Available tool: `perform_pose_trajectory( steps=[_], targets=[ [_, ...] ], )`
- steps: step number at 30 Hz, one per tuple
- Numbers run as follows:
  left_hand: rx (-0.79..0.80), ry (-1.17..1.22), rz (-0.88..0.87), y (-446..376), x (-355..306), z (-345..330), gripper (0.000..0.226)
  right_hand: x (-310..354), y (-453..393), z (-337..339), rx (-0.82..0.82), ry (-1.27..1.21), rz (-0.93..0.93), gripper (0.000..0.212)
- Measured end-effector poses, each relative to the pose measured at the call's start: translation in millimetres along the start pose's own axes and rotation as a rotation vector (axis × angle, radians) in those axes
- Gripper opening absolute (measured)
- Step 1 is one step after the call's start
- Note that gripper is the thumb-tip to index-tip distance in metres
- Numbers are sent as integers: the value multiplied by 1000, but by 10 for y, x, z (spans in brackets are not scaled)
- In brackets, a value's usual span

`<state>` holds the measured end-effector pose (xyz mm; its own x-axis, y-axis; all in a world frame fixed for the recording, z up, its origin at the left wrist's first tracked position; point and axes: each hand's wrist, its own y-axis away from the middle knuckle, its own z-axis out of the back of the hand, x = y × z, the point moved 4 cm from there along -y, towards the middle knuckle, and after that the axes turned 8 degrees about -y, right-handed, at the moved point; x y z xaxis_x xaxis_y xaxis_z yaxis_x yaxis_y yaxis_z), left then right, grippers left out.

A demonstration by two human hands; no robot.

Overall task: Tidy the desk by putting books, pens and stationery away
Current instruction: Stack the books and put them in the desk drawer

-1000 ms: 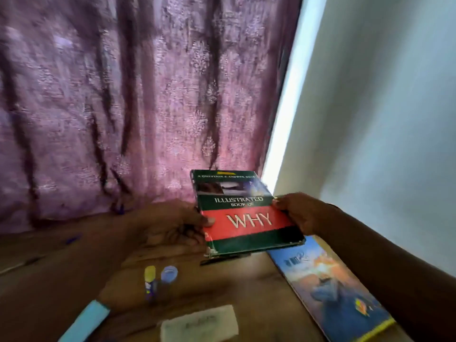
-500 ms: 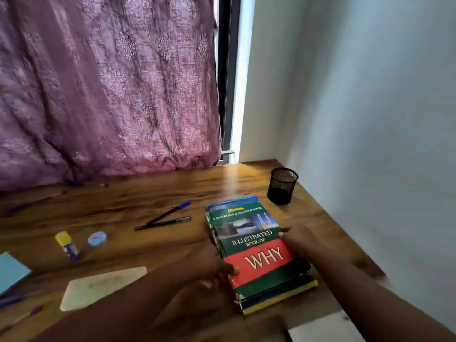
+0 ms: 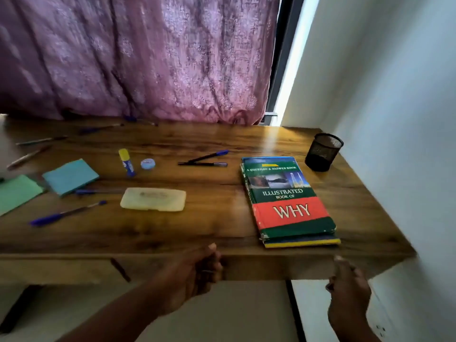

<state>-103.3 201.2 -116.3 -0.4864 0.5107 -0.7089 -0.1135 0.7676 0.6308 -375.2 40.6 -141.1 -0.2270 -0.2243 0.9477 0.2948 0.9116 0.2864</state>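
The green and red "WHY" book [image 3: 286, 201] lies flat on top of a blue book with a yellow edge [image 3: 302, 243], stacked at the right of the wooden desk [image 3: 209, 228]. A black mesh pen cup [image 3: 323, 151] stands behind the stack. Loose on the desk are two pens [image 3: 204, 160], a blue pen [image 3: 66, 213], a glue stick [image 3: 126, 162], a round blue eraser [image 3: 147, 164], a pale yellow case [image 3: 153, 199], and blue [image 3: 70, 176] and green [image 3: 14, 193] note pads. My left hand [image 3: 195, 275] and right hand [image 3: 348, 290] hang below the front edge, loosely curled, holding nothing.
A purple curtain [image 3: 138, 58] hangs behind the desk and a white wall [image 3: 394, 95] closes its right side. More pens [image 3: 32, 149] lie at the far left. The desk's front edge [image 3: 246, 265] is just above my hands.
The WHY book went from being held in the air to lying on the blue book. Both hands have let go and pulled back below the desk's front edge.
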Motion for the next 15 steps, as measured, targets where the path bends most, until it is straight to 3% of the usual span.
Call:
perform_pose_trajectory(
  steps=[2, 4, 6, 9, 11, 15],
  targets=[
    [-25, 198, 84, 105, 387, 267, 21, -524, 121, 135, 60, -169, -501, 22],
    [-144, 337, 164, 61, 778, 551, 31, -871, 245, 187, 101, -244, -803, 40],
    [-259, 463, 206, -90, 1114, 770, 53, -1049, 229, 173, 87, -245, -870, 36],
    [-368, 621, 174, -346, 1341, 948, 83, -1134, 84, 31, 59, -243, -845, 68],
    [-428, 732, 112, -516, 1369, 987, 94, -1126, -59, -86, 80, -279, -821, 77],
    [-406, 899, -49, -797, 1280, 875, 102, -1176, -332, -213, 115, -363, -814, 64]
  ],
)
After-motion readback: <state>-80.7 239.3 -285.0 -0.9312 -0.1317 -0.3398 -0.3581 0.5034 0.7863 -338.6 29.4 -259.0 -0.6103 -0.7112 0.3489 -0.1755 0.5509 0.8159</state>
